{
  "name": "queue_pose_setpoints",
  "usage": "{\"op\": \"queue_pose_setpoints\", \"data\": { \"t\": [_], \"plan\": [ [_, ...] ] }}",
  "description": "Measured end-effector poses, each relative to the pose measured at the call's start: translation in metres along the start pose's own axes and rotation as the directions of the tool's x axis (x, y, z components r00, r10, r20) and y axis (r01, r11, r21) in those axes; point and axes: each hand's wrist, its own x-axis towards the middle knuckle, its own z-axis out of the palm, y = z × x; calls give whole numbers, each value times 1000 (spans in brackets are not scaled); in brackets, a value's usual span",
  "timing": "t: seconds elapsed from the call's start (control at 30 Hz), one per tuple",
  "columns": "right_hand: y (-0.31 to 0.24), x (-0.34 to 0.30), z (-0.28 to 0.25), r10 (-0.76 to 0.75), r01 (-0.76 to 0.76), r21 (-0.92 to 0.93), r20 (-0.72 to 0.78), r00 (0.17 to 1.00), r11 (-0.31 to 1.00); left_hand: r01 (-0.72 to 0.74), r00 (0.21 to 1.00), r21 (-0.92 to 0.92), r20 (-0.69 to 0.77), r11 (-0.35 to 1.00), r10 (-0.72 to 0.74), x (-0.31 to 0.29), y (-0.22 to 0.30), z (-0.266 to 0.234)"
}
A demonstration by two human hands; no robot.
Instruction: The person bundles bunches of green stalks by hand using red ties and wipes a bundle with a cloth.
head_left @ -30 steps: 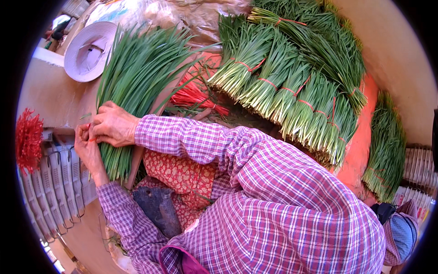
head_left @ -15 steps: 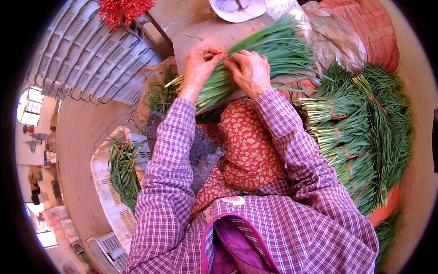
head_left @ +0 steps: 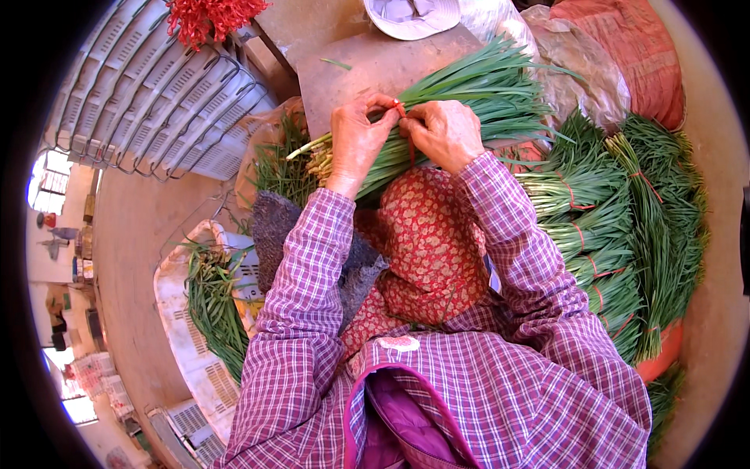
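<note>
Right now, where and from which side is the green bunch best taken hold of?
Probably around the stalks of the green bunch, just stem-side of the red tie, from the near side, between left grip and right grip. Stalks run close together there; past the tie the leaves fan loosely, and the grips cover much of its middle.

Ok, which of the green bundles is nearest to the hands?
The top-middle bundle, its red tie between the left hand and right hand; the other bundles lie piled at the right.
</note>
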Motion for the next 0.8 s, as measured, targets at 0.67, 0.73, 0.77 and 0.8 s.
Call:
{"op": "queue_pose_setpoints", "data": {
  "t": [0.67,0.73,0.77,0.8],
  "plan": [
    [-3,-31,-5,-138,112,-130,-212,967,985,-375,927,374,133,848,351,-36,11,-4],
    [-7,-38,-13,-148,114,-142,-262,954,983,-362,932,354,133,862,336,-38,10,-4],
    [-7,-39,-17,-152,108,-153,-316,937,982,-354,935,331,139,875,326,-38,12,-4],
    [-8,-39,-20,-129,85,-151,-309,942,985,-354,935,331,141,875,325,-37,12,-4]
  ]
}}
